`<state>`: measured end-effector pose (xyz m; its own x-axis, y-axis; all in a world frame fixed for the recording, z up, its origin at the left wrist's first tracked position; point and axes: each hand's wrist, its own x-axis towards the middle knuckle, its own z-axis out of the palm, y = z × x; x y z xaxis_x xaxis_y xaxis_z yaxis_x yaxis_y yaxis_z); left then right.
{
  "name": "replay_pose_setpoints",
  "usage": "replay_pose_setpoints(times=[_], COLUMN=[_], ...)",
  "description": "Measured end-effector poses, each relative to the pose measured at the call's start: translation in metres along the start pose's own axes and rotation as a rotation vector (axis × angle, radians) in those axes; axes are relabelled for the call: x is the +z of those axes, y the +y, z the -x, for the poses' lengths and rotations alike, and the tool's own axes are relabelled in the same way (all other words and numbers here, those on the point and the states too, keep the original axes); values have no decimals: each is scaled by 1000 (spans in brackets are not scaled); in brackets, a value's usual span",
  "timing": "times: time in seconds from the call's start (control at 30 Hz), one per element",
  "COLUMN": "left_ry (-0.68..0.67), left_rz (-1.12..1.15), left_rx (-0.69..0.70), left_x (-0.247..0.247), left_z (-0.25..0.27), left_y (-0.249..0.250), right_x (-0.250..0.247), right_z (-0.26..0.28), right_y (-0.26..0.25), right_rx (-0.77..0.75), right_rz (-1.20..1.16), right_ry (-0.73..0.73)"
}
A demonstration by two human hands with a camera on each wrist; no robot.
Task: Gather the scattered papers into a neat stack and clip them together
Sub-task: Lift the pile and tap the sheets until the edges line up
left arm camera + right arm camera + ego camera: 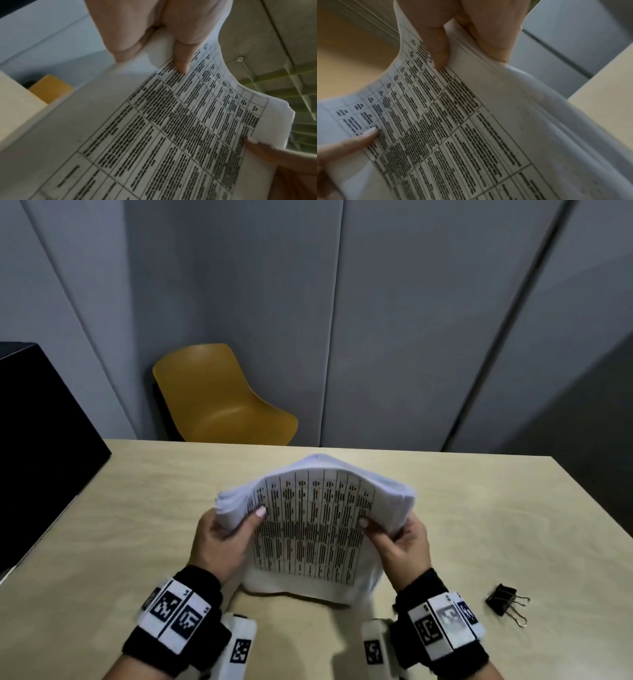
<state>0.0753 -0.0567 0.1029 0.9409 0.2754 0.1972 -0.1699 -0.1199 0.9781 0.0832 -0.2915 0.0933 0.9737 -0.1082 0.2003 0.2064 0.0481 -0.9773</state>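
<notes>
A thick stack of white papers [313,529], its top sheet printed with a table of dark text, stands on its lower edge on the wooden table [462,525] and bows toward me. My left hand [222,537] grips its left side, thumb on the printed face and fingers behind. My right hand [399,539] grips the right side the same way. Close up, the left wrist view shows the printed sheet [171,135] under my left thumb [180,63], and the right wrist view shows it [453,128] under my right thumb [439,54]. A black binder clip [505,601] lies on the table to the right of my right wrist.
A yellow chair [219,398] stands behind the table's far edge, before grey wall panels. A black cabinet [37,440] sits along the table's left side.
</notes>
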Motion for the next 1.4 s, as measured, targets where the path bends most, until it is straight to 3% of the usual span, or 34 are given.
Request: replay_pose_setpoints(times=[0.07, 0.23, 0.43, 0.53, 0.6, 0.67, 0.73, 0.8, 0.87, 0.97, 1.03, 1.1, 1.17, 1.23, 1.4], left_ry=[4, -164, -95, -80, -30, 45, 89, 66, 21, 0, -65, -197, -320, -339, -183], left_rz=[5, -125, -117, -164, -126, -28, 122, 373, 500, 592, 645, 719, 593, 367, 13], left_rx=[24, -32, 48, 74, 18, -69, -129, -153, -197, -287, -347, -321, -321, -287, -111], left_x=[-4, -12, -5, -5, -8, -12, -14, -14, -8, -4, -13, -36, -50, -49, -21], left_z=[-2, 5, 7, 10, 9, 6, 3, 3, 5, 10, 7, -3, -14, -17, -8], left_y=[1, -13, -17, -23, -27, -28, -28, -27, -30, -31, -26, -23, -18, -17, -12], right_x=[-1, -6, 1, -1, -7, -15, -18, -17, -16, -17, -23, -37, -50, -53, -30], right_z=[1, 9, 10, 19, 26, 28, 30, 33, 34, 27, 16, 6, -1, -3, 2], right_y=[2, 25, 20, 30, 41, 49, 50, 52, 49, 38, 29, 27, 24, 23, 28], right_rx=[-25, 102, 59, 118, 144, 239, 425, 529, 569, 464, 358, 250, 167, 114, 83], right_rz=[-40, 54, -11, 110, 293, 361, 97, -425, -750, -725, -564, -449, -327, -169, 11], right_ry=[28, 6, 52, 16, 48, 186, 229, 120, -9, -77, -2, 53, 27, -26, 22])
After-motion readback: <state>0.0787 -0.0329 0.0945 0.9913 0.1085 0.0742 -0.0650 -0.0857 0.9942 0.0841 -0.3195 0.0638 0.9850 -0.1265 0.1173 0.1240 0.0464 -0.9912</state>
